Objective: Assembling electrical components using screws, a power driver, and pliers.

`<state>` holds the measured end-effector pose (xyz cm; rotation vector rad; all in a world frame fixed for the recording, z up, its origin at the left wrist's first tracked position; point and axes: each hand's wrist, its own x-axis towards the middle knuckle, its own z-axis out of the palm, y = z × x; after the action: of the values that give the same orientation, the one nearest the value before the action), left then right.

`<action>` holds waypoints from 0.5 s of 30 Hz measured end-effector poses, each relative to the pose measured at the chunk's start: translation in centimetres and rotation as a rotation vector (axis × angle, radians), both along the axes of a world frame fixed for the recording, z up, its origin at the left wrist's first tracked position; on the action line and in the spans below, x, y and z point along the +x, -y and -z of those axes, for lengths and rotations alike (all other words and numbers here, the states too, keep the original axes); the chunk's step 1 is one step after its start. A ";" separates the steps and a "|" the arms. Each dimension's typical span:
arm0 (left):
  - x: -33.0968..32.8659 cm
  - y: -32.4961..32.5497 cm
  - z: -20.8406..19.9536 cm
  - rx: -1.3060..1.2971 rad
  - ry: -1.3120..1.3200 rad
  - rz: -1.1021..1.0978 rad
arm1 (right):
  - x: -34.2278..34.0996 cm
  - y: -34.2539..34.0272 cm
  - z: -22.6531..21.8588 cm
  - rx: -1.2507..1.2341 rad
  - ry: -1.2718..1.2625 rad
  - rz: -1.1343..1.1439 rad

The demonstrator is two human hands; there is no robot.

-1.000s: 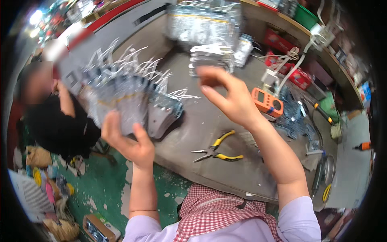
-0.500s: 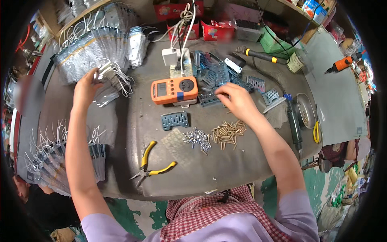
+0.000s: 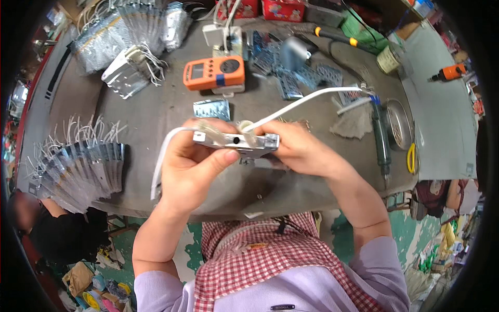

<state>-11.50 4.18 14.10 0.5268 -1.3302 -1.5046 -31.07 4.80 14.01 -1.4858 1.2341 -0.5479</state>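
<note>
In front of me, over the middle of the table, both hands hold a silver metal part [image 3: 253,141] with white wires [image 3: 304,101] running out to either side. My left hand [image 3: 189,169] is closed round its left end, the thumb lying along the near edge. Closed on the right end is my right hand [image 3: 299,148], its fingertips partly hidden behind the metal. A slotted metal plate [image 3: 212,109] lies just beyond my left hand. Farther back sits an orange multimeter [image 3: 214,73]. My hands cover the spot where the pliers and most of the brass screws lay.
Several slotted plates [image 3: 288,84] are heaped at the back centre. Rows of wired, clear-wrapped parts [image 3: 86,171] fill the left side. To the right are a dark-handled electric screwdriver [image 3: 381,148], a metal dish [image 3: 399,125] and an orange-bodied tool [image 3: 450,72]. A person [image 3: 62,229] sits at lower left.
My left hand has come from the wired parts at the back left to the centre. My right hand has left the plate heap. Both now grip the wired metal part; the view has tilted downward.
</note>
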 end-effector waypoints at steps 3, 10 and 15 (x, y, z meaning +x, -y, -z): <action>-1.4 -2.4 2.6 0.210 0.083 0.012 | -0.2 -3.9 4.4 -0.208 0.121 0.143; -2.5 -5.1 7.7 -0.060 0.420 -0.004 | -2.1 -8.8 9.6 -0.024 0.756 0.182; -3.6 -2.9 7.2 -0.266 0.611 -0.060 | -1.6 -8.1 8.8 -0.428 0.108 0.199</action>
<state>-15.06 7.04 6.85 0.8847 -1.9291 -1.1265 -32.64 12.87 5.18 -1.6653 1.2368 -1.0644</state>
